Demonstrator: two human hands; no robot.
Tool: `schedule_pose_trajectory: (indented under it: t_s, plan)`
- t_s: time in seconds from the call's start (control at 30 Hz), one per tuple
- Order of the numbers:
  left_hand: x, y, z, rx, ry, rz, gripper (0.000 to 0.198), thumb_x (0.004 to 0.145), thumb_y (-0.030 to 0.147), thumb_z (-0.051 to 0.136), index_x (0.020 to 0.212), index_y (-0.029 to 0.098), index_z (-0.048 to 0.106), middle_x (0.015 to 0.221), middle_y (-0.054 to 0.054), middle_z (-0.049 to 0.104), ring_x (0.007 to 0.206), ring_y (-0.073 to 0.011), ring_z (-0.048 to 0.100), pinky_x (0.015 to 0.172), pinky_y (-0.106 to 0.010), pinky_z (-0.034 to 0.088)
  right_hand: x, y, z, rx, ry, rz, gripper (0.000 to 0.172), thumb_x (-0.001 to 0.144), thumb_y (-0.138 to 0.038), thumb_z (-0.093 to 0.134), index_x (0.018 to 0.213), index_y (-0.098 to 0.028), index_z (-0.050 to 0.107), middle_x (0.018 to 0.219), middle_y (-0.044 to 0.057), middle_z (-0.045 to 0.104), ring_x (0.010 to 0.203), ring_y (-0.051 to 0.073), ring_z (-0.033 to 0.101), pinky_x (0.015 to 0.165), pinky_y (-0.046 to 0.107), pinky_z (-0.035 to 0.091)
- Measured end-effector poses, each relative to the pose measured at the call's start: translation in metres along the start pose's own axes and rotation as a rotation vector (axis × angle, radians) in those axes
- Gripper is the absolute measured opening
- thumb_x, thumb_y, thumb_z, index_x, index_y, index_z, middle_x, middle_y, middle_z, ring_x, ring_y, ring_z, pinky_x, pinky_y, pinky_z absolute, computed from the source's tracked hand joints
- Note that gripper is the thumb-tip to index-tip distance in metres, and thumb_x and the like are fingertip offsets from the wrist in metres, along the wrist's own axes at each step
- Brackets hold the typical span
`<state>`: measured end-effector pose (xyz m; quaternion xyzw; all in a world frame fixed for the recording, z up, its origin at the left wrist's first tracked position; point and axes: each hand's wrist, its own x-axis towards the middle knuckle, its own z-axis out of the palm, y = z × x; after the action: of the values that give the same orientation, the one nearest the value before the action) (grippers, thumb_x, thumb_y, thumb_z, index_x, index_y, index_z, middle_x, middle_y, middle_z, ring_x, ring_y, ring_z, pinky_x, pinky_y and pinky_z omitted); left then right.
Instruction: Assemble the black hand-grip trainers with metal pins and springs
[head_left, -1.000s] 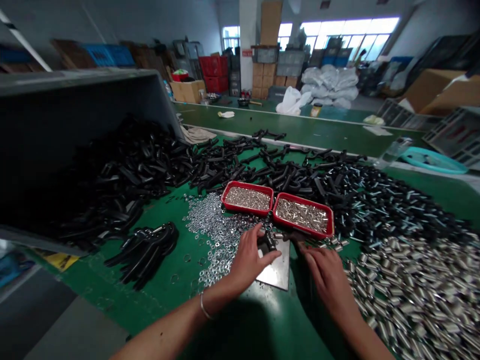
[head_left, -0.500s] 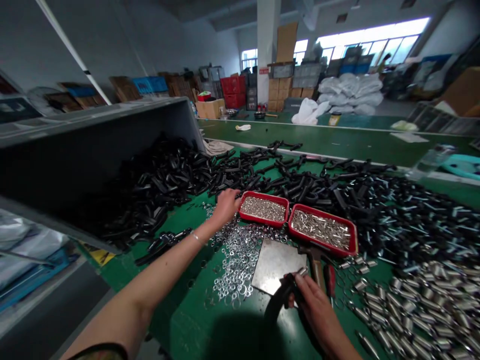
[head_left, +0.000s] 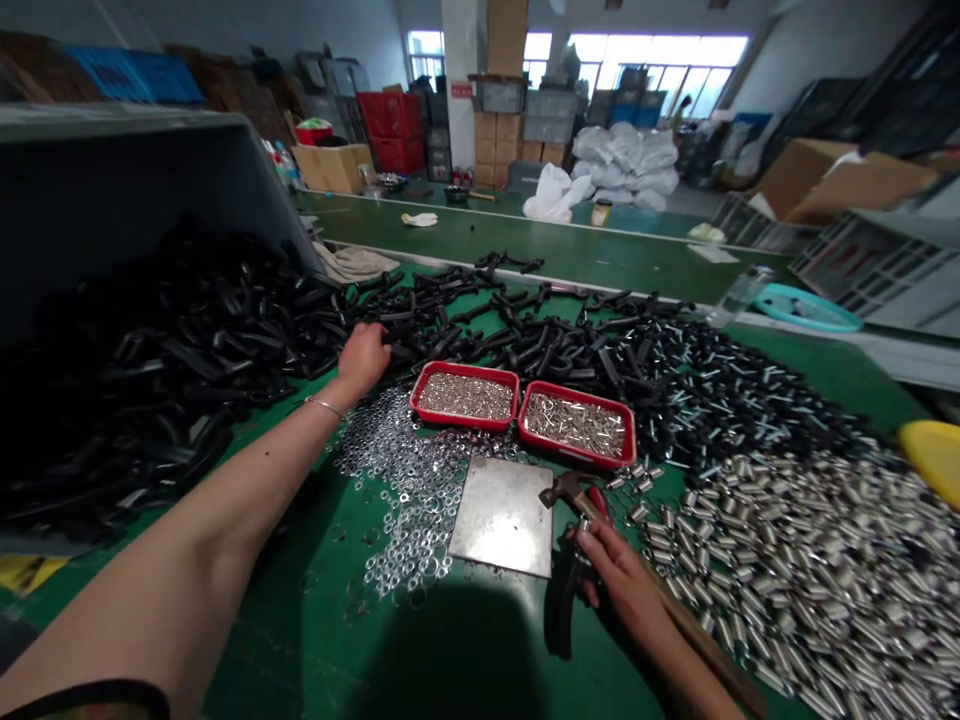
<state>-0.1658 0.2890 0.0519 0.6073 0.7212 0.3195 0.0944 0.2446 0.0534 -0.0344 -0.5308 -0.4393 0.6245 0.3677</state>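
My right hand (head_left: pixel 616 565) is closed around a black curved handle (head_left: pixel 561 610), just right of a square metal plate (head_left: pixel 504 518). A small silver metal piece shows by the thumb at its upper end. Beside and under that hand lies a claw hammer (head_left: pixel 571 492), its wooden shaft running toward the lower right. My left hand (head_left: pixel 364 355) reaches to the near edge of the heaped black handles (head_left: pixel 442 300), left of the red trays. Its fingers are curled, and their tips are hidden, so what they hold is unclear.
Two red trays (head_left: pixel 517 425) hold small metal parts. Loose metal rings (head_left: pixel 409 520) spread left of the plate; silver cylinders (head_left: pixel 750 560) heap at right. A tipped grey bin (head_left: pixel 247 150) full of black handles stands at left. Behind runs a green conveyor belt (head_left: pixel 495 225).
The view has turned right and down. My left hand has moved from beside the left tray's edge to the black handles farther left. My right hand keeps its handle, now hanging more upright.
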Motion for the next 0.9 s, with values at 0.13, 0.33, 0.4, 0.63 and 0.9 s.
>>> schedule_pose_trajectory:
  t_s: [0.13, 0.33, 0.4, 0.63, 0.9]
  plan:
    - [-0.041, 0.036, -0.017, -0.340, -0.019, 0.128, 0.035, 0.096, 0.031, 0.045, 0.121, 0.010, 0.057, 0.121, -0.006, 0.061, 0.100, -0.0183, 0.066, 0.100, -0.040, 0.051, 0.002, -0.003, 0.004, 0.078, 0.001, -0.006, 0.040, 0.087, -0.058, 0.063, 0.089, -0.018, 0.062, 0.066, -0.003, 0.057, 0.043, 0.008, 0.047, 0.042, 0.021, 0.033]
    - [-0.186, 0.082, 0.004, -1.174, -0.440, -0.251, 0.034, 0.080, 0.031, 0.072, 0.109, 0.019, 0.058, 0.104, -0.009, 0.072, 0.096, -0.0250, 0.071, 0.096, -0.046, 0.053, 0.004, 0.000, 0.021, 0.289, 0.016, -0.030, 0.044, 0.085, -0.062, 0.064, 0.092, -0.019, 0.065, 0.067, -0.002, 0.056, 0.048, 0.009, 0.047, 0.045, 0.022, 0.037]
    - [-0.232, 0.088, 0.022, -1.309, -0.588, -0.369, 0.048, 0.070, 0.019, 0.077, 0.112, 0.021, 0.057, 0.109, -0.008, 0.071, 0.100, -0.0247, 0.070, 0.096, -0.043, 0.053, 0.004, 0.000, 0.024, 0.295, 0.022, -0.055, 0.043, 0.085, -0.061, 0.064, 0.091, -0.018, 0.065, 0.067, -0.002, 0.055, 0.048, 0.009, 0.046, 0.045, 0.022, 0.035]
    - [-0.289, 0.108, 0.061, -1.314, -0.720, -0.470, 0.039, 0.088, 0.045, 0.064, 0.115, 0.016, 0.060, 0.104, -0.010, 0.066, 0.069, -0.0102, 0.060, 0.062, -0.024, 0.049, -0.002, -0.017, 0.035, -0.042, 0.105, -0.184, 0.036, 0.090, -0.056, 0.059, 0.084, -0.021, 0.056, 0.069, -0.003, 0.052, 0.059, 0.012, 0.048, 0.054, 0.023, 0.038]
    - [-0.282, 0.113, 0.065, -0.972, -0.721, -0.309, 0.056, 0.094, 0.067, 0.039, 0.115, 0.017, 0.052, 0.059, 0.003, 0.059, 0.041, -0.0105, 0.050, 0.040, -0.019, 0.038, -0.009, -0.041, 0.049, -0.527, 0.102, -0.328, 0.023, 0.098, -0.045, 0.046, 0.089, -0.025, 0.052, 0.069, -0.002, 0.059, 0.064, 0.019, 0.058, 0.061, 0.027, 0.039]
